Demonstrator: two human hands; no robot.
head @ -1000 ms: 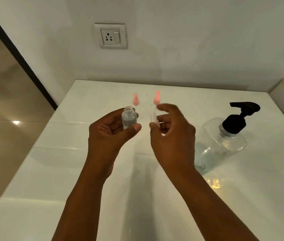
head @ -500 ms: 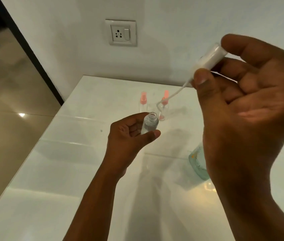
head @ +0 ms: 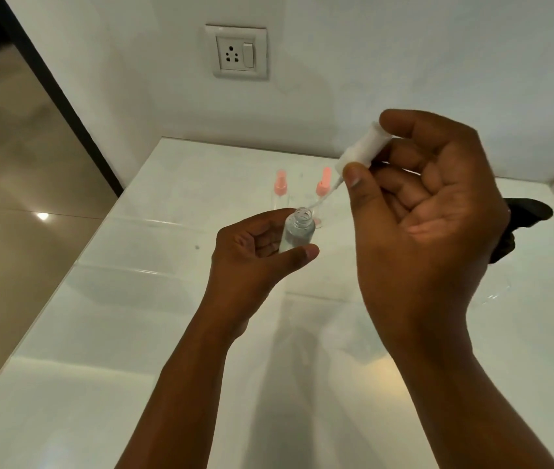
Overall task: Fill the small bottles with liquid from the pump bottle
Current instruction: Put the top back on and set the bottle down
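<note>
two hands are busy: your left hand [head: 252, 252] grips the open small bottle [head: 297, 231] above the tabletop [head: 133, 299] middle, and your right hand [head: 428, 211] pinches the white spray cap [head: 363, 148], now lowered so its tube tip reaches the bottle's mouth.

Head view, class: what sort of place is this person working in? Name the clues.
Probably a room in a home: a glossy white countertop against a plain wall, a wall socket above it, and a polished tiled floor beside it.
</note>
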